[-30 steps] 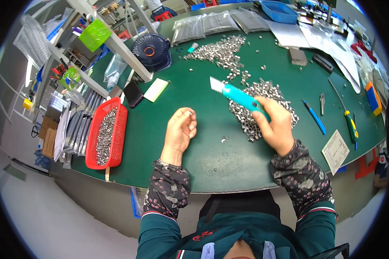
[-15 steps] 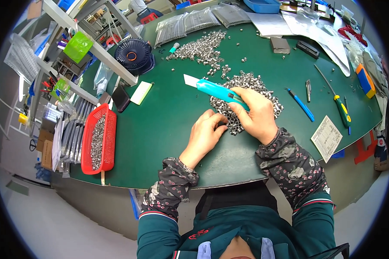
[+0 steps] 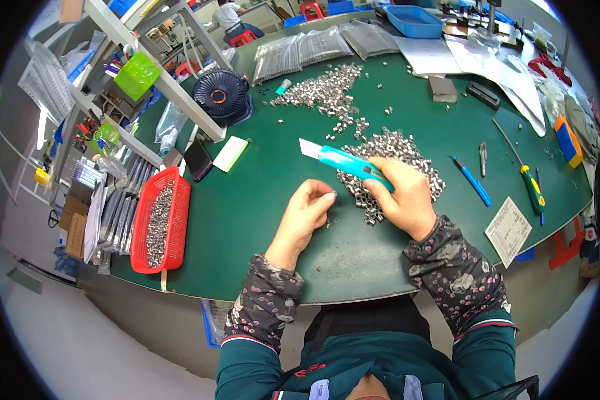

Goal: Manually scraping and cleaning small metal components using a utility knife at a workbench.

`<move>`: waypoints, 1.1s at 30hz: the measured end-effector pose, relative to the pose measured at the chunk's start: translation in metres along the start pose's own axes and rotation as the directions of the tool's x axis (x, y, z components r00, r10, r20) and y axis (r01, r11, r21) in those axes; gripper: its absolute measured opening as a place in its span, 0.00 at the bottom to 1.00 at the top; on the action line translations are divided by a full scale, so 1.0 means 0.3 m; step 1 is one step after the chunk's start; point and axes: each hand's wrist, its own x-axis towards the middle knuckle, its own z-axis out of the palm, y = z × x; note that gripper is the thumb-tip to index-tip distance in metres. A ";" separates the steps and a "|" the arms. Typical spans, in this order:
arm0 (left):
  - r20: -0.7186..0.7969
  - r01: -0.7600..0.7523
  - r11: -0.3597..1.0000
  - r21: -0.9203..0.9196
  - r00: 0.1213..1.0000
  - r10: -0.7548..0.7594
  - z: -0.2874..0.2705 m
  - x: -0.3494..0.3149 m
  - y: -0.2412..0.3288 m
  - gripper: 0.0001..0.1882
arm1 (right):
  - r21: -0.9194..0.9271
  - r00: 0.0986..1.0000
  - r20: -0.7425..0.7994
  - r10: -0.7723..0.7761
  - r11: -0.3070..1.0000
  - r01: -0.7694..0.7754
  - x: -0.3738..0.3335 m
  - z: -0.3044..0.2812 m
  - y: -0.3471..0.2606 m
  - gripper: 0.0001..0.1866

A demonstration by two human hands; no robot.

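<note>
My right hand [image 3: 407,199] is wrapped round a teal utility knife [image 3: 349,162], its pale wide blade [image 3: 309,148] out and pointing to the upper left. Beneath that hand and knife spreads a pile of small silvery metal sleeves [image 3: 399,145]. Left of the pile, my left hand [image 3: 305,215] is closed, thumb pressed against the forefinger. Whatever sits in this pinch is too small to make out. A loose metal sleeve [image 3: 329,224] lies on the green table [image 3: 247,227] beside my left hand. Farther back is a second heap of sleeves [image 3: 327,92].
A red basket [image 3: 184,220] of sleeves stands at the left, near a phone [image 3: 197,160] and a dark fan [image 3: 221,97]. To the right lie a blue pen [image 3: 471,181], a screwdriver [image 3: 532,190] and a paper slip [image 3: 509,231]. Bagged rods [image 3: 325,45] line the back.
My left hand has drawn back from the pile toward the left, its fingertips now pinched together. The knife stays in my right hand over the pile. The whole view has shifted slightly.
</note>
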 end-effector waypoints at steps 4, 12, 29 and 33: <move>-0.022 -0.004 0.954 -0.301 1.000 -0.003 -0.102 0.006 -0.014 0.06 | 0.003 0.997 0.073 -0.024 1.000 0.024 -0.008 0.008 -0.010 0.13; -0.011 -0.074 0.877 -0.475 0.997 0.078 -0.162 0.030 -0.028 0.07 | -0.033 0.973 0.230 0.023 0.999 -0.016 -0.018 0.007 -0.005 0.14; -0.076 -0.119 0.937 -0.330 0.992 0.099 -0.150 0.032 -0.008 0.06 | 0.032 0.871 0.464 0.164 0.979 -0.201 -0.008 -0.009 -0.001 0.13; -0.073 -0.122 0.938 -0.326 0.992 0.104 -0.162 0.031 -0.014 0.07 | -0.118 0.927 0.368 0.075 0.992 -0.034 -0.007 -0.010 -0.036 0.14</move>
